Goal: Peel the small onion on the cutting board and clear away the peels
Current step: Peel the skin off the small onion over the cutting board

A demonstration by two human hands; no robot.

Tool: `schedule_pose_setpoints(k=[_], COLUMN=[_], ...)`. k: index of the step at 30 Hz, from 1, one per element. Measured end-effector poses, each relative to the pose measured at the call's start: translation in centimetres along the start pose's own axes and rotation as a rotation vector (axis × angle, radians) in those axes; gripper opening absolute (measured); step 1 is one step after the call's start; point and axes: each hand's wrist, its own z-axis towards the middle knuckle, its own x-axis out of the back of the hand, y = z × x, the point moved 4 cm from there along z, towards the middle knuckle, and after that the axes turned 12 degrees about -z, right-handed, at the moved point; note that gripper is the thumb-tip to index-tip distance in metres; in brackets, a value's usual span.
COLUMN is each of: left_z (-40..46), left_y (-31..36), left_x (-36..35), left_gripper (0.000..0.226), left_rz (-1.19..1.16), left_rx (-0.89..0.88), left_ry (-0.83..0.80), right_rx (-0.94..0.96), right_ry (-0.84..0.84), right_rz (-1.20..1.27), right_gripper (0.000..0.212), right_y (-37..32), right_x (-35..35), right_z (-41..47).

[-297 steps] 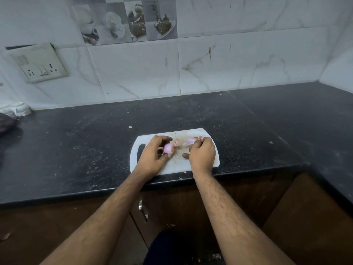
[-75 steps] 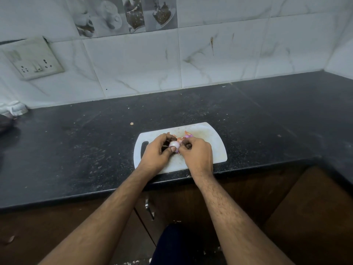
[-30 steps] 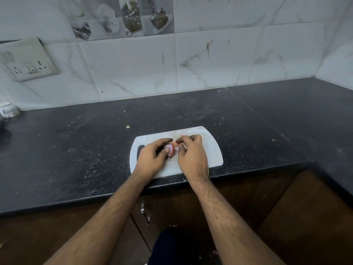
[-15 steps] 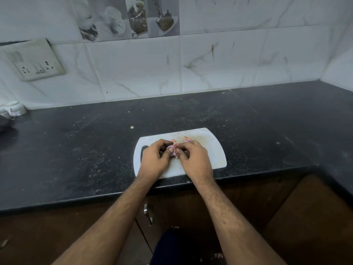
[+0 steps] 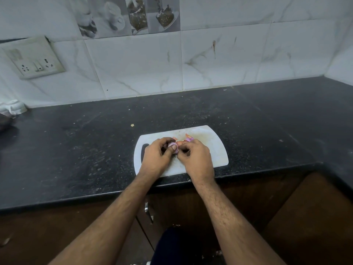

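Note:
A white cutting board point(image 5: 212, 150) lies at the front edge of the black counter. Over its middle, my left hand point(image 5: 155, 158) grips a small pale-purple onion point(image 5: 172, 146), thumb pressed on its top. My right hand point(image 5: 196, 159) sits right beside it, with thumb and forefinger pinched at the onion's right side, seemingly on a bit of skin. Loose pink and orange peels point(image 5: 186, 140) lie on the board just behind my right hand's fingers. Most of the onion is hidden by my fingers.
The black counter point(image 5: 76, 146) runs left and right and turns a corner at the far right. A wall socket point(image 5: 36, 60) sits on the tiled backsplash. A white cloth point(image 5: 12, 107) lies at the far left. Brown cabinet doors are below.
Both hands stay together on the onion over the board. My right fingers have shifted slightly at the onion's side since half a second ago. The peels behind them remain in place.

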Motion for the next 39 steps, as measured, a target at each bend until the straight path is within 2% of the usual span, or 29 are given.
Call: schedule_pose_setpoints(k=[7, 11, 14, 20, 27, 31, 36, 39], left_z=[-0.1, -0.1, -0.2, -0.2, -0.6, -0.6, -0.5, -0.6], left_y=[0.1, 0.2, 0.3, 0.3, 0.7, 1.1, 0.9, 0.8], left_x=[0.0, -0.1, -0.1, 0.0, -0.1, -0.2, 0.0, 0.1], left_gripper=[0.022, 0.023, 0.026, 0.033, 0.034, 0.028, 0.015, 0.028], left_rz=[0.016, 0.018, 0.035, 0.069, 0.012, -0.034, 0.011, -0.072], left_rx=[-0.007, 0.008, -0.001, -0.021, 0.0, 0.013, -0.017, 0.009], left_ry=[-0.012, -0.043, -0.074, -0.11, -0.155, -0.165, -0.09, -0.117], right_rx=[-0.06, -0.078, -0.078, -0.109, -0.146, -0.081, -0.067, -0.077], right_ry=[-0.04, -0.046, -0.033, -0.016, 0.034, 0.001, 0.004, 0.01], right_rz=[-0.161, -0.211, -0.204, -0.191, -0.183, -0.131, -0.157, -0.177], right_gripper=[0.012, 0.02, 0.025, 0.017, 0.027, 0.023, 0.022, 0.022], right_y=[-0.5, -0.8, -0.9, -1.0, -0.8, -0.7, -1.1, -1.4], right_x=[0.3, 0.2, 0.4, 0.6, 1.1, 1.1, 1.2, 1.3], right_z=[-0.2, -0.3, -0.4, -0.3, -0.2, -0.3, -0.2, -0.4])
